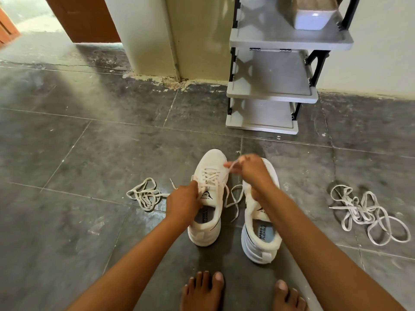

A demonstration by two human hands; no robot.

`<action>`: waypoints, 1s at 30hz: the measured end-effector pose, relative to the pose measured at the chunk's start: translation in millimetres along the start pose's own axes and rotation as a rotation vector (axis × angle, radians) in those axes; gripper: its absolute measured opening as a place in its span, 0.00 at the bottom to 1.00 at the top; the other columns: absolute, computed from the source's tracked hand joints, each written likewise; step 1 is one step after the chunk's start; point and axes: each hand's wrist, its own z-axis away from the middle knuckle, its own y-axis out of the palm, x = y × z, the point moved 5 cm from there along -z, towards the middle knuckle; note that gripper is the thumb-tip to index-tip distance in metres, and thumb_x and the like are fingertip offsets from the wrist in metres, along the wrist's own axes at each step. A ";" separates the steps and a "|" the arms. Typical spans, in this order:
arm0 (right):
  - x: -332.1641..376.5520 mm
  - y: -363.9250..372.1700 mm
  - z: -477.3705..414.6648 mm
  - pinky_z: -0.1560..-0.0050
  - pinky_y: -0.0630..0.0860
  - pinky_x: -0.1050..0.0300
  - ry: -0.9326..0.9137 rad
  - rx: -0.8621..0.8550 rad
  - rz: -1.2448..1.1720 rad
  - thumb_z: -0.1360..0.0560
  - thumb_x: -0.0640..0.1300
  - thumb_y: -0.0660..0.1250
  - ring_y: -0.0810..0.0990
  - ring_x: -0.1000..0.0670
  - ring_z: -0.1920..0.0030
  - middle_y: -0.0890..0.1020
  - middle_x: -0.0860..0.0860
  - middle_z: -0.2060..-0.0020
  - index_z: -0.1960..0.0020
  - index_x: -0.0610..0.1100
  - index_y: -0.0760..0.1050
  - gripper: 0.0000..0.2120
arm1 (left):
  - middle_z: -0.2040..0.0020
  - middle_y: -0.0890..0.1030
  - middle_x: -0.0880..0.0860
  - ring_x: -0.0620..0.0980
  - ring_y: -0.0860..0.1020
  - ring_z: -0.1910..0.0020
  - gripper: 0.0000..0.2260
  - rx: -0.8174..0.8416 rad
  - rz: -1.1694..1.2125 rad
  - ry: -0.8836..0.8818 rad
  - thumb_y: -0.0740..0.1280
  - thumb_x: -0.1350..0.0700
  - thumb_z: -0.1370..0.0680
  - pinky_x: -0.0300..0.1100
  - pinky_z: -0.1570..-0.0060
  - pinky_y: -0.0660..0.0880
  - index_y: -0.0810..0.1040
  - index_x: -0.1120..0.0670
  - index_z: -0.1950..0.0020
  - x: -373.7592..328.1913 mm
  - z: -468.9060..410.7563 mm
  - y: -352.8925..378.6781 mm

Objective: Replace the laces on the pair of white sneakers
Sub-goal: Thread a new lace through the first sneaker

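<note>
The left sneaker (pixel 207 198) stands toe-away on the floor, its long axis running straight out from the person. The left hand (pixel 184 204) grips its tongue; the right hand (pixel 252 171), just beyond, pinches the lace end (pixel 231 164) taut.

right sneaker (pixel 261 234) forefoot behind right hand (pixel 251 169)

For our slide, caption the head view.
Both hands lacing the left white sneaker; loose laces lie nearby.

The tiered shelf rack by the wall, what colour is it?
Grey shelves on a black frame, seen in the head view.
</note>
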 end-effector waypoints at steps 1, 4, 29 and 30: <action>18.1 -1.4 1.4 0.59 0.79 0.60 -0.033 0.061 -0.143 0.20 0.38 0.53 0.83 0.50 0.60 0.83 0.48 0.60 0.59 0.44 0.66 0.10 | 0.54 0.79 0.55 0.56 0.77 0.57 0.09 0.021 -0.027 -0.001 0.66 0.53 0.25 0.44 0.65 0.68 0.69 0.54 0.49 0.4 0.3 1.6; 45.0 -0.9 3.5 0.65 0.77 0.62 -0.129 0.106 -0.318 0.19 0.40 0.53 0.76 0.56 0.73 0.77 0.54 0.71 0.57 0.45 0.68 0.10 | 0.51 0.79 0.53 0.55 0.77 0.52 0.14 0.117 -0.018 -0.022 0.70 0.49 0.28 0.44 0.62 0.69 0.70 0.54 0.49 6.3 -2.1 2.1; 64.9 -24.4 6.8 0.75 0.64 0.64 -0.125 0.094 -0.117 0.19 0.50 0.56 0.64 0.56 0.75 0.69 0.53 0.73 0.60 0.45 0.67 0.13 | 0.54 0.80 0.56 0.56 0.79 0.55 0.09 0.096 -0.134 0.032 0.63 0.54 0.23 0.42 0.63 0.70 0.78 0.58 0.53 -4.2 -23.8 -7.7; 53.8 -23.2 4.7 0.71 0.66 0.62 -0.163 0.033 0.168 0.20 0.52 0.58 0.67 0.54 0.71 0.71 0.52 0.69 0.57 0.43 0.70 0.13 | 0.54 0.80 0.57 0.56 0.78 0.55 0.09 0.096 -0.135 0.030 0.63 0.54 0.23 0.42 0.63 0.70 0.78 0.58 0.53 -4.0 -24.2 -7.9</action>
